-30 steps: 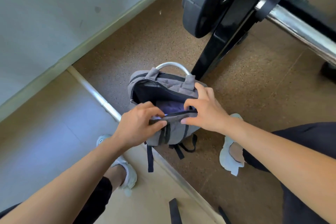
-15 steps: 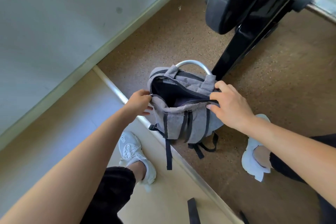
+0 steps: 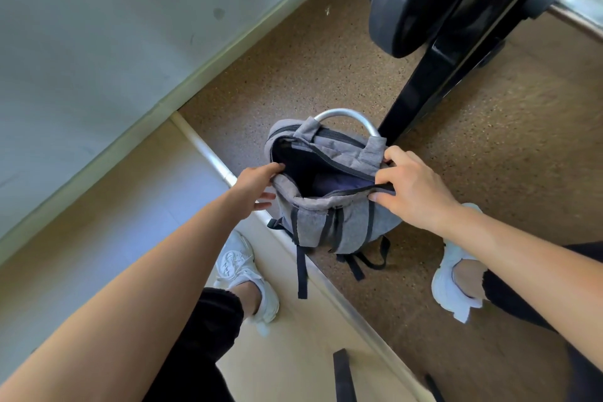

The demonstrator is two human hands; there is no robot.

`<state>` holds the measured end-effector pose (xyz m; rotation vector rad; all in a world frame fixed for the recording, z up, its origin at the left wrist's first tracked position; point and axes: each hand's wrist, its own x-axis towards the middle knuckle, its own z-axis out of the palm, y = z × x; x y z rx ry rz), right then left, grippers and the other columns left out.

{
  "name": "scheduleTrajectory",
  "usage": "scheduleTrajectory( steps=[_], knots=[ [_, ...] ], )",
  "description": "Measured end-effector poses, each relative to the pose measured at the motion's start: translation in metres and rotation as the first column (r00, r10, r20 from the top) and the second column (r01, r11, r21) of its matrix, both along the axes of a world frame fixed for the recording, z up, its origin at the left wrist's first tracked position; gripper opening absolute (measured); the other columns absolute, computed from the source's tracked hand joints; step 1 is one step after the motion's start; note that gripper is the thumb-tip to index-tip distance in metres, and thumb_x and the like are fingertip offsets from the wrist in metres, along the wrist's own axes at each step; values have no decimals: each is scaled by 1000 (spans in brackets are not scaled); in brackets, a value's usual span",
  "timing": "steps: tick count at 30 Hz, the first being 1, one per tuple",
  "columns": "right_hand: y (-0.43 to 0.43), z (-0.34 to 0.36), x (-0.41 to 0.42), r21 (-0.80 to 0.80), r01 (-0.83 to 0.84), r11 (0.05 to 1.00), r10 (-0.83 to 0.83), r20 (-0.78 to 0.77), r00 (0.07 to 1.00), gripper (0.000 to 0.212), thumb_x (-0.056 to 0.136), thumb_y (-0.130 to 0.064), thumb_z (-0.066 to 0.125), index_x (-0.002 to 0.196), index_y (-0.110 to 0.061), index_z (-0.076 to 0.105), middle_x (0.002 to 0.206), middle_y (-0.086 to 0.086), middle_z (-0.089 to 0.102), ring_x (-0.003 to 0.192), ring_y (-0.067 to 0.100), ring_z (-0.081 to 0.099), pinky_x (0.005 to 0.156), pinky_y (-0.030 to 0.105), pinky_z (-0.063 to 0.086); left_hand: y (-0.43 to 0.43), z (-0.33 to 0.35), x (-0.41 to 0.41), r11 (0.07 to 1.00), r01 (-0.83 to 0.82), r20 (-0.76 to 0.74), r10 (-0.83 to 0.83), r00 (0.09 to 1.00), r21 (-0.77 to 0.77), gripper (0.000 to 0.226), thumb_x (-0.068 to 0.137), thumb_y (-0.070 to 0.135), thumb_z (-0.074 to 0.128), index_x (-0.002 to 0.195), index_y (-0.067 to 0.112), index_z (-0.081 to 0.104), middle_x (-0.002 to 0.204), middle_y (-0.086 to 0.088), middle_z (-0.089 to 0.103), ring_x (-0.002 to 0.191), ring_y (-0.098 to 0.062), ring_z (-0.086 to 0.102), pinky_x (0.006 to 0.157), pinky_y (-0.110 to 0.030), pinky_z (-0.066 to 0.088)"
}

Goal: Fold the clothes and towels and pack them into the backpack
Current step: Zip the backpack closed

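A grey backpack (image 3: pixel 326 222) with black straps and a silver top handle stands upright on the speckled brown floor, its main zip open. Dark blue-purple fabric (image 3: pixel 339 181) shows deep inside. My left hand (image 3: pixel 253 188) holds the left end of the opening, thumb at the rim and fingers on the outside. My right hand (image 3: pixel 411 189) pinches the near zip edge at the right end and pulls it out. The mouth is stretched wide between both hands.
A black weight plate (image 3: pixel 401 0) on a barbell and its black stand (image 3: pixel 421 91) rise just behind the bag. A metal strip (image 3: pixel 208 153) splits the brown floor from a pale platform. My white shoes (image 3: pixel 248 274) flank the bag. A grey wall is at left.
My hands moved apart from the middle of the near zip edge to its two ends, so the bag's opening widened. The view shifted slightly to the left.
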<state>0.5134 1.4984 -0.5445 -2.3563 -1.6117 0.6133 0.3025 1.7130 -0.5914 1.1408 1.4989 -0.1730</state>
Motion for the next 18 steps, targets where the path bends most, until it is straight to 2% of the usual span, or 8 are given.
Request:
scheduleTrajectory(
  steps=[3, 5, 7, 9, 10, 13, 15, 18],
  knots=[
    [-1, 1, 0, 2, 3, 1000, -3, 12, 1000, 21, 88, -37, 74, 95, -17, 69, 115, -4, 43, 107, 18, 45, 69, 35, 43, 0, -1, 3, 994, 54, -6, -53, 999, 91, 12, 97, 24, 56, 96, 14, 62, 92, -7, 65, 76, -20, 64, 75, -36, 59],
    [-1, 0, 0, 7, 16, 1000, -17, 36, 999, 21, 90, -37, 73, 97, -18, 69, 110, -6, 41, 105, 17, 46, 68, 34, 41, 3, -2, 1, 972, 135, -61, -126, 990, 191, 18, 96, 14, 49, 91, 6, 64, 84, -10, 63, 68, -21, 63, 74, -38, 61],
    [-2, 0, 0, 9, 36, 999, -36, 55, 998, 21, 90, -37, 72, 98, -17, 70, 105, -9, 38, 102, 17, 46, 67, 34, 42, 10, -1, -4, 926, 246, -156, -208, 966, 287, 24, 93, 19, 54, 79, 5, 66, 74, -9, 62, 62, -23, 64, 72, -36, 62],
    [-1, -1, 1, 17, 51, 999, -52, 59, 997, 22, 90, -37, 72, 99, -17, 71, 104, -8, 39, 99, 17, 46, 67, 34, 42, 14, 3, -10, 895, 313, -216, -253, 943, 318, 39, 93, 33, 64, 63, 10, 55, 62, -4, 55, 56, -23, 66, 67, -30, 58],
    [-1, -1, 1, 21, 58, 998, -60, 55, 997, 22, 90, -36, 72, 100, -17, 71, 103, -8, 40, 97, 15, 44, 68, 34, 41, 15, 5, -13, 891, 327, -216, -268, 939, 315, 46, 94, 39, 66, 62, 12, 49, 60, -3, 51, 56, -23, 65, 60, -26, 52],
    [0, 0, 1, 19, 67, 998, -68, 50, 996, 22, 90, -37, 72, 100, -17, 71, 101, -8, 40, 93, 12, 39, 68, 32, 37, 18, 13, -23, 858, 420, -139, -397, 907, 294, 46, 103, 40, 59, 68, 13, 47, 67, -4, 47, 57, -21, 52, 48, -22, 44],
    [0, 0, 1, 18, 66, 998, -67, 56, 996, 23, 90, -37, 73, 101, -17, 71, 101, -8, 39, 94, 12, 38, 67, 32, 37, 21, 19, -29, 819, 498, -69, -501, 863, 286, 37, 108, 29, 49, 75, 13, 53, 74, -5, 51, 60, -19, 49, 48, -22, 45],
    [0, 0, 1, 29, 72, 997, -74, 57, 996, 23, 89, -35, 73, 102, -16, 72, 101, -9, 38, 94, 11, 38, 67, 32, 38, 26, 21, -36, 782, 538, -79, -543, 836, 315, 32, 109, 22, 43, 84, 13, 61, 80, -3, 53, 65, -20, 49, 52, -26, 44]
  ],
)
